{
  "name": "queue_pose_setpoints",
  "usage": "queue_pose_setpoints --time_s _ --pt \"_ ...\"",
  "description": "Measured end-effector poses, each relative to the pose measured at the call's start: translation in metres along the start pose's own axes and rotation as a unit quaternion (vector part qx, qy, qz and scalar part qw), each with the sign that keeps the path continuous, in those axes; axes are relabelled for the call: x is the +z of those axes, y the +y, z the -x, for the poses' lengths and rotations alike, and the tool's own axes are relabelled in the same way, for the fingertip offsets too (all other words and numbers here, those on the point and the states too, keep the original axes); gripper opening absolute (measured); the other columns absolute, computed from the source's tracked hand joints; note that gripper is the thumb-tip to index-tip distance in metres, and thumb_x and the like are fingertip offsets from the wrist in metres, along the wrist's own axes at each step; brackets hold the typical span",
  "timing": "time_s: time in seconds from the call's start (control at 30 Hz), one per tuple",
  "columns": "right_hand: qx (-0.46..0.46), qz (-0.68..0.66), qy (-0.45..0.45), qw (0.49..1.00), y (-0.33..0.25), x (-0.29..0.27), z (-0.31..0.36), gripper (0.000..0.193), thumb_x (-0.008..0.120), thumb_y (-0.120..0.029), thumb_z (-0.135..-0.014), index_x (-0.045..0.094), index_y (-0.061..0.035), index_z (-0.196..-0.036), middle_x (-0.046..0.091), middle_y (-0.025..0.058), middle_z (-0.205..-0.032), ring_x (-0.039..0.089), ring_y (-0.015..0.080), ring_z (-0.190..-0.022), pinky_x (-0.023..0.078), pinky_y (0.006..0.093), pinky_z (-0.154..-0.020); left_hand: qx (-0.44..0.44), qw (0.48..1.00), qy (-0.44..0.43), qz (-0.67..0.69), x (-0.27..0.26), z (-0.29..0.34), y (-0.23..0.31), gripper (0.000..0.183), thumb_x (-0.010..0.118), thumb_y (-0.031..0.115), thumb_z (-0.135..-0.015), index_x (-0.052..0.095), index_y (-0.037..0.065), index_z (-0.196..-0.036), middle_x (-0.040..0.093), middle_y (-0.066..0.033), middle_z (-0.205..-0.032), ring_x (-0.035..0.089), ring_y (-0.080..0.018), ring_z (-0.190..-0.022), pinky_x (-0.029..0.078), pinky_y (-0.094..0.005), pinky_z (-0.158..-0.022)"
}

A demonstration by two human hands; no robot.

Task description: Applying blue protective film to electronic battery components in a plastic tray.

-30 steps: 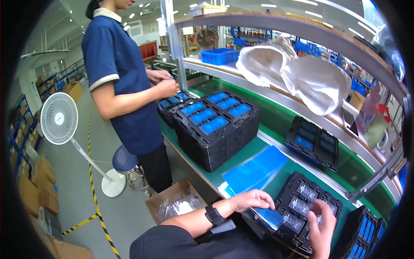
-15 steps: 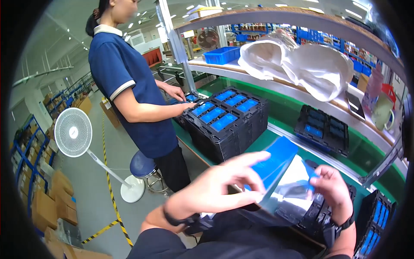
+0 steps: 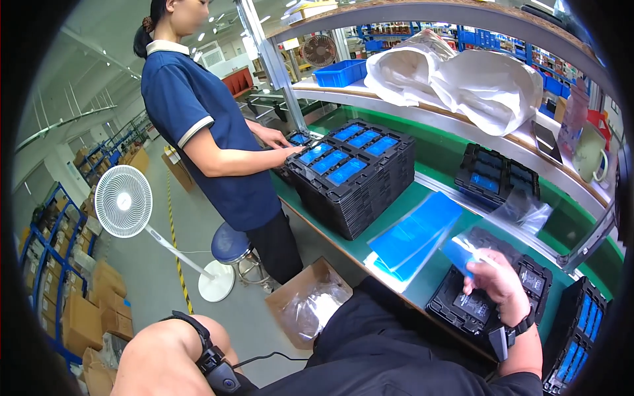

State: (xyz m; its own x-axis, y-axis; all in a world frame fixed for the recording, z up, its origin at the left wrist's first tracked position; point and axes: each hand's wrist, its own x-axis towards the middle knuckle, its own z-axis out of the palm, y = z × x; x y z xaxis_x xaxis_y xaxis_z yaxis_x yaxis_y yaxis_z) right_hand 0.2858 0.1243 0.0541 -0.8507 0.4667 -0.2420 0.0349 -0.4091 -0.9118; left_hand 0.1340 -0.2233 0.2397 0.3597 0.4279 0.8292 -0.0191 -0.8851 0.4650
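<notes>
Six blue-topped pockets (image 3: pixel 347 171) on the tray stack (image 3: pixel 353 214), upper centre: judged done. Near tray (image 3: pixel 448 300), lower right: visible pockets lacked blue, judged outstanding. Right hand (image 3: pixel 496 280) grip pinched blue film (image 3: pixel 456 252) above it; left arm (image 3: pixel 155 353), lower left, grip could not be told.

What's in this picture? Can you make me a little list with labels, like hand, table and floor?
Right hand: pinching blue film above a black tray
Inside tray: dark rectangular pieces
Lower left: left arm, fingers not visible
Table: blue sheets, stack of black trays
Floor: white fan, cardboard box holding clear plastic
Nearby: person in dark blue shirt
</notes>
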Motion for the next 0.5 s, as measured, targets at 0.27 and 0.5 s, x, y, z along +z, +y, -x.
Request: queue_pose_setpoints --time_s 0.27,0.5 --pt "0.022 0.123 -0.070 0.990 0.003 0.005 -0.003 0.013 0.063 -0.006 -0.084 0.053 0.0025 -0.089 0.065 0.0140 -0.073 0.066 0.0225 -0.062 0.054 0.0301 -0.057 0.502 0.826 -0.157 -0.201 -0.028 -0.052 -0.067 0.030 0.060 0.016 -0.090 0.051 0.009 -0.117 0.057 -0.0070 -0.070 0.053 -0.0134 -0.052 0.037 -0.0216 -0.046" --pt "0.044 0.113 -0.065 0.991 0.007 -0.003 0.000 0.010 0.062 -0.002 -0.084 0.054 0.0031 -0.089 0.065 0.0160 -0.074 0.066 0.0244 -0.062 0.055 0.0323 -0.058 -0.105 0.976 -0.186 0.052 -0.026 -0.017 -0.005 0.032 0.060 0.019 -0.090 0.053 0.012 -0.121 0.057 -0.0079 -0.071 0.054 -0.0143 -0.053 0.036 -0.0220 -0.045"
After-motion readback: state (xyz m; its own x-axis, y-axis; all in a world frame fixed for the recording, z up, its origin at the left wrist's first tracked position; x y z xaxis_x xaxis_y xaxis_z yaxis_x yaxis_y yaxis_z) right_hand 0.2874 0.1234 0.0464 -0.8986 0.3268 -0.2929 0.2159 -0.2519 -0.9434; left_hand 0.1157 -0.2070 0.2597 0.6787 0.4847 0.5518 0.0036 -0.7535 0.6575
